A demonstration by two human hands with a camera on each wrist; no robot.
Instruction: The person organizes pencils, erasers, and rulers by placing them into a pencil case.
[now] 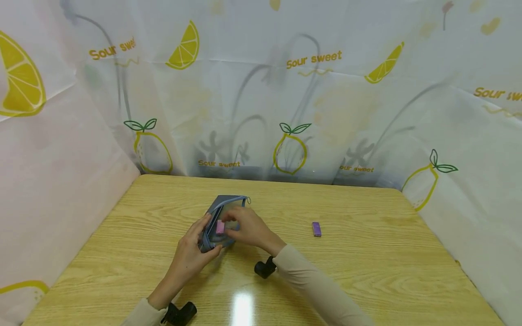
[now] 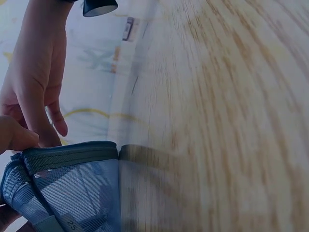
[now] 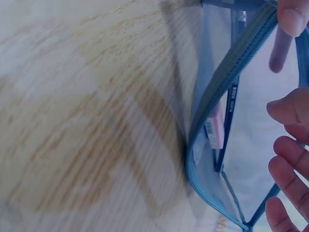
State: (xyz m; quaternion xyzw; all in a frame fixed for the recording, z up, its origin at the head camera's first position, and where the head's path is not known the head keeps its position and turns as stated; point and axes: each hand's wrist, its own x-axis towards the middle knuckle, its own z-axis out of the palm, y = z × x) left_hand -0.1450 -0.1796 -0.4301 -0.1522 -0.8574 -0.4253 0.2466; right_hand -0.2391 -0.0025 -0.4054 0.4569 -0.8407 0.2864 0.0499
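Note:
A blue mesh zip pouch [image 1: 223, 240] stands on the table with its zipper undone and its mouth gaping. My left hand [image 1: 188, 251] grips the pouch from the left, fingers along the far side and thumb at the near side. At the mouth is my right hand [image 1: 248, 226], thumb and index finger apart, with nothing pinched between the fingers in the right wrist view. A pink block with a barcode [image 3: 215, 128], like a wrapped eraser, lies inside the pouch beside a dark pen-like stick [image 3: 231, 116]. The left wrist view shows the pouch's mesh side [image 2: 79, 188].
A small purple block [image 1: 316, 229] lies on the wooden table [image 1: 367, 253] to the right of the pouch. Black wrist cameras [image 1: 265, 268] sit on both wrists. A white curtain printed with lemons [image 1: 244, 104] hangs behind the table and along its sides.

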